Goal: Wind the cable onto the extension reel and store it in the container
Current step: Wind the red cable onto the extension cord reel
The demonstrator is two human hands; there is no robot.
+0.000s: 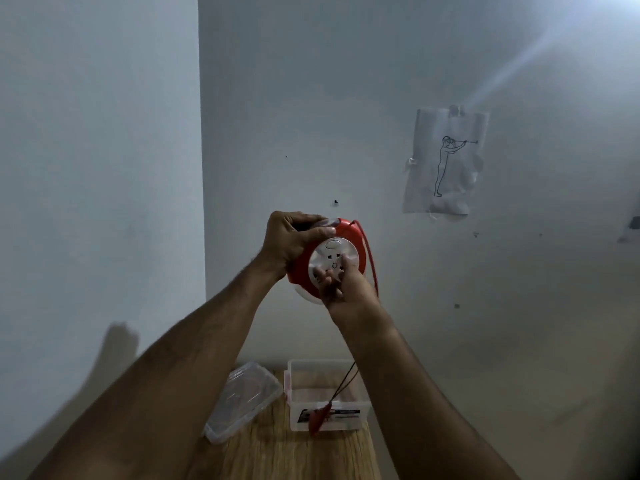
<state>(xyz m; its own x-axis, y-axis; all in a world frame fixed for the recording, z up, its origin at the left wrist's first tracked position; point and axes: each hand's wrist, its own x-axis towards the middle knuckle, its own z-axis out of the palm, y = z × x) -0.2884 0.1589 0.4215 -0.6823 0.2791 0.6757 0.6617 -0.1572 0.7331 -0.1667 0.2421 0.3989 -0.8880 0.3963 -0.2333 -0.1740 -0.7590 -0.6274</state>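
I hold a round red extension reel with a white socket face up in front of the wall. My left hand grips its upper left rim. My right hand has its fingers on the lower part of the white centre disc. A thin red cable leaves the top of the reel, runs down its right side and passes behind my right forearm. Its red plug dangles in front of the clear plastic container on the wooden table below.
The container's clear lid lies to its left on the wooden table, leaning over the table's left edge. White walls meet in a corner behind. A paper with a line drawing is stuck on the wall at right.
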